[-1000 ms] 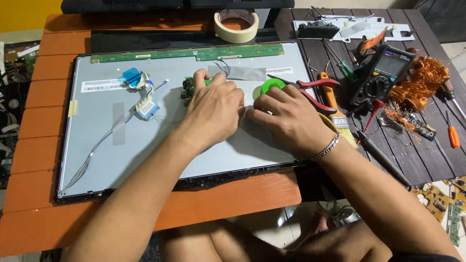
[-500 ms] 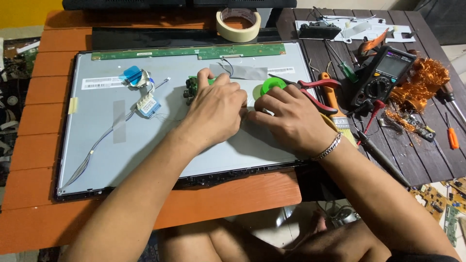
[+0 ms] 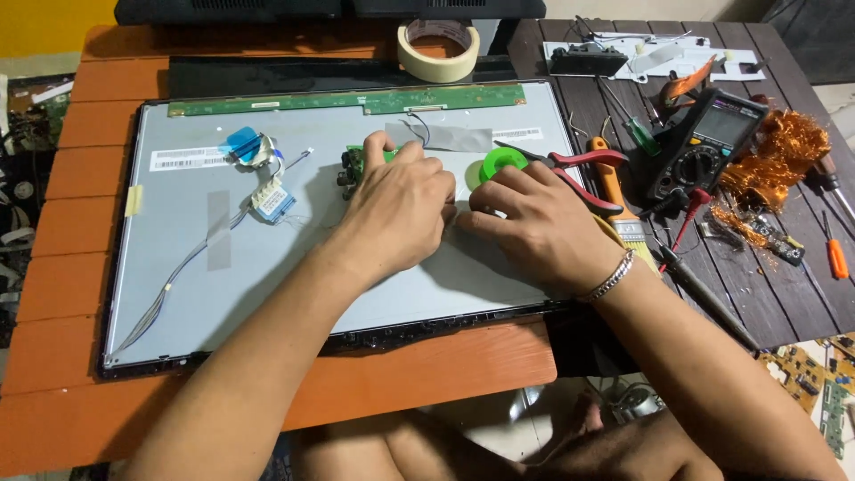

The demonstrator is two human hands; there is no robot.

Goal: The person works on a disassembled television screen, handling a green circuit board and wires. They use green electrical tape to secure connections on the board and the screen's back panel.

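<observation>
Grey flat display panel (image 3: 267, 267) lies back-up on the orange slatted desk (image 3: 427, 374), long green driver strip (image 3: 356, 100) along its far edge; both hands are on it near the centre. Left hand (image 3: 398, 209) is curled, fingertips pinching or pressing a small green circuit board (image 3: 354, 167) just left of panel centre; whether it actually grips the board or only steadies it, cannot tell. Right hand (image 3: 534, 227) lies palm-down on the panel, fingers bent toward the left hand, touching a round green plastic reel (image 3: 500, 163); nothing visibly held. Red-handled pliers (image 3: 570, 165) lie just right of the reel at the panel's right edge; yellow-handled brush (image 3: 614, 200) beside them. White ribbon connectors with a blue tab (image 3: 258, 169) sit on the panel left of the small board, thin grey cable (image 3: 169, 285) trailing toward the near-left corner. Roll of cream masking tape (image 3: 438, 49) sits beyond the panel's far edge; black multimeter (image 3: 708, 142) and a tangle of copper wire (image 3: 784, 151) are well right of it.

Judgement: step looks like fitting or freeing the small board; that calls for steady fingertip pressure with the panel kept flat.
</observation>
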